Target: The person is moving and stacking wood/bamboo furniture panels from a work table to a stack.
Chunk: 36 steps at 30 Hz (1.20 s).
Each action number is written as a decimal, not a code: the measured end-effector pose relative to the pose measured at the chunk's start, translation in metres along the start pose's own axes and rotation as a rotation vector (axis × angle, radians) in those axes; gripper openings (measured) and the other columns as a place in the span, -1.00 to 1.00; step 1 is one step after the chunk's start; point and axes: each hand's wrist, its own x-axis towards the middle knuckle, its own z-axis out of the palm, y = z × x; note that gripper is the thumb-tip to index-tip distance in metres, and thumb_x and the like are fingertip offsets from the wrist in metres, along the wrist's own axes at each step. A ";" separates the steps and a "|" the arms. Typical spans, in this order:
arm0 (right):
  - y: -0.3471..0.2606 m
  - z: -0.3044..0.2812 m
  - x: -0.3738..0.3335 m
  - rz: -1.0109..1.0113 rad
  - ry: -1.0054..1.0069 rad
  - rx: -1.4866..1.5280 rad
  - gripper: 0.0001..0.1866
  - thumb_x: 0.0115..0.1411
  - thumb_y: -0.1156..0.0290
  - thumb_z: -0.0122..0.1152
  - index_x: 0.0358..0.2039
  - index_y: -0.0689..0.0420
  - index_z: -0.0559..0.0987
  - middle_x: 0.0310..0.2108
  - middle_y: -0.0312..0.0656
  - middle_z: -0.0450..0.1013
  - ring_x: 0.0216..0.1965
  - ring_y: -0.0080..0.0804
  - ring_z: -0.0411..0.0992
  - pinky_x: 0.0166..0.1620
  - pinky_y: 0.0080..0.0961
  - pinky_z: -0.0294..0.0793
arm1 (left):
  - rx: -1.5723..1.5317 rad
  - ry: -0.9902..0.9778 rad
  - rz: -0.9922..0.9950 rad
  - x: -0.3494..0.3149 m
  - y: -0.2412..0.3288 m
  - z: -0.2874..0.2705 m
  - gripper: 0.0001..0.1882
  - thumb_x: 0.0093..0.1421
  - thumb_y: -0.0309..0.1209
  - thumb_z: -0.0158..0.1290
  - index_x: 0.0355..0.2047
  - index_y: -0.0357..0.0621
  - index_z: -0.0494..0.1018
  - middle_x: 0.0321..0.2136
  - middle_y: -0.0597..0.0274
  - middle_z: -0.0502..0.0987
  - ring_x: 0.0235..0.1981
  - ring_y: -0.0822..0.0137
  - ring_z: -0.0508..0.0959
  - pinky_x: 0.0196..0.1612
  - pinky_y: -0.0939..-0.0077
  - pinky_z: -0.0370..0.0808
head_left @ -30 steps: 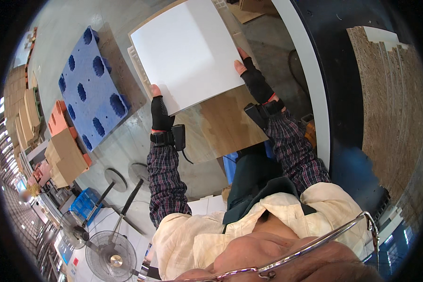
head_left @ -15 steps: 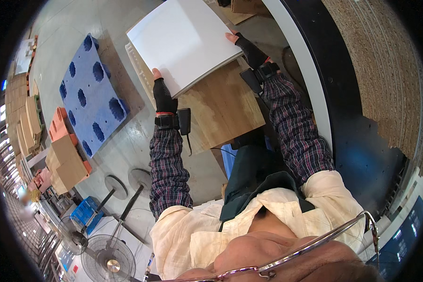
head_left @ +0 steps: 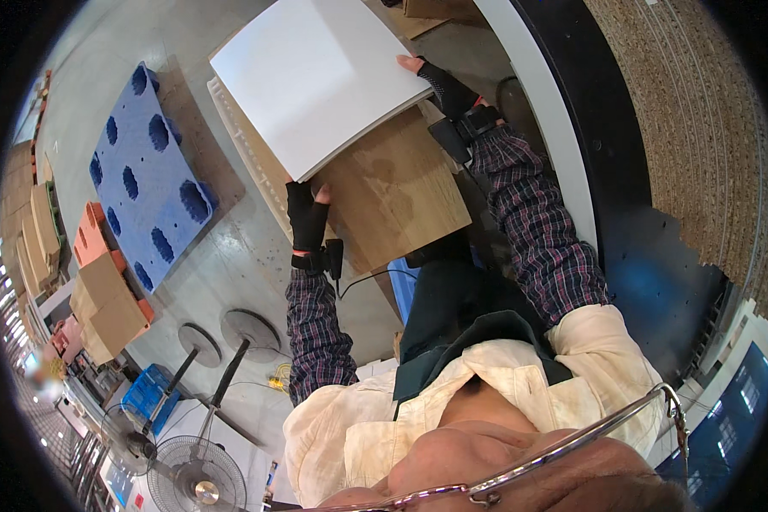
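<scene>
A large white square panel (head_left: 324,81), its near edge showing thin layers, lies on top of a wooden board (head_left: 401,192). My right hand (head_left: 442,85), in a black fingerless glove, grips the panel's right edge, thumb on top and fingers hidden beneath. At the panel's near corner is my left hand (head_left: 307,213), gloved alike. Its thumb shows just below the panel's edge, while the other fingers are mostly hidden, so whether it grips cannot be told. Both wrists carry black straps with small dark boxes.
To the left, a blue plastic pallet (head_left: 149,179) lies on the grey floor. Beyond it sit cardboard boxes (head_left: 111,307). A standing fan (head_left: 198,474) is at lower left. Along my right runs a black and white machine edge (head_left: 584,111), with stacked particle boards (head_left: 700,111) beyond.
My left hand has come off the panel's left edge and moved nearer to me, to the near corner. My right hand keeps its hold. The whole view has shifted slightly.
</scene>
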 end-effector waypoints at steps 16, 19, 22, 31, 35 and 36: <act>0.004 0.012 0.004 0.139 -0.001 -0.250 -0.08 0.19 -0.31 0.04 0.33 0.15 0.23 0.37 0.07 0.03 0.40 -0.18 0.00 0.36 -0.29 -0.03 | 0.135 0.284 0.057 0.007 -0.004 0.023 -0.49 0.26 -0.28 0.17 0.12 -0.29 0.34 -0.04 0.06 0.57 -0.03 0.27 0.56 -0.02 0.39 0.47; 0.003 0.005 0.006 0.123 -0.005 -0.202 -0.14 0.20 -0.25 0.07 0.30 0.16 0.27 0.32 -0.05 0.12 0.35 -0.31 0.07 0.34 -0.42 -0.01 | 0.330 0.300 0.069 0.002 0.005 0.016 -0.46 0.30 -0.16 0.09 0.14 -0.29 0.34 -0.10 0.09 0.59 -0.09 0.28 0.56 -0.03 0.39 0.45; -0.001 0.006 0.007 0.129 -0.010 -0.160 -0.23 0.25 -0.14 0.08 0.27 0.18 0.30 0.26 -0.18 0.24 0.30 -0.46 0.14 0.32 -0.56 0.02 | 0.419 0.270 -0.022 -0.002 0.019 0.013 -0.40 0.34 0.04 -0.06 0.10 -0.27 0.40 -0.17 0.16 0.62 -0.15 0.30 0.55 -0.01 0.40 0.41; 0.014 -0.007 0.002 -0.101 -0.132 -0.239 -0.49 0.38 0.12 -0.09 0.21 0.15 0.41 0.25 -0.25 0.27 0.30 -0.47 0.15 0.35 -0.50 0.02 | 0.400 0.184 -0.133 -0.003 0.042 0.009 -0.47 0.29 -0.03 0.07 -0.01 -0.30 0.45 -0.16 -0.03 0.61 -0.09 0.15 0.59 -0.07 0.37 0.48; 0.034 -0.019 0.007 -0.404 -0.232 -0.495 -0.55 0.43 0.24 -0.22 0.21 0.16 0.42 0.27 -0.20 0.26 0.31 -0.44 0.16 0.37 -0.41 0.00 | 0.657 0.067 0.142 0.006 0.021 -0.010 -0.55 0.05 -0.26 0.29 -0.10 -0.22 0.50 -0.25 -0.07 0.60 -0.20 0.02 0.62 -0.19 0.24 0.54; 0.035 -0.019 0.006 -0.265 -0.274 -0.447 -0.53 0.43 0.24 -0.24 0.23 0.20 0.38 0.26 -0.18 0.28 0.31 -0.39 0.17 0.38 -0.41 -0.02 | 0.658 0.024 0.014 0.009 0.013 -0.013 -0.63 0.02 -0.37 0.27 -0.15 -0.19 0.52 -0.27 -0.06 0.61 -0.21 0.00 0.63 -0.21 0.19 0.56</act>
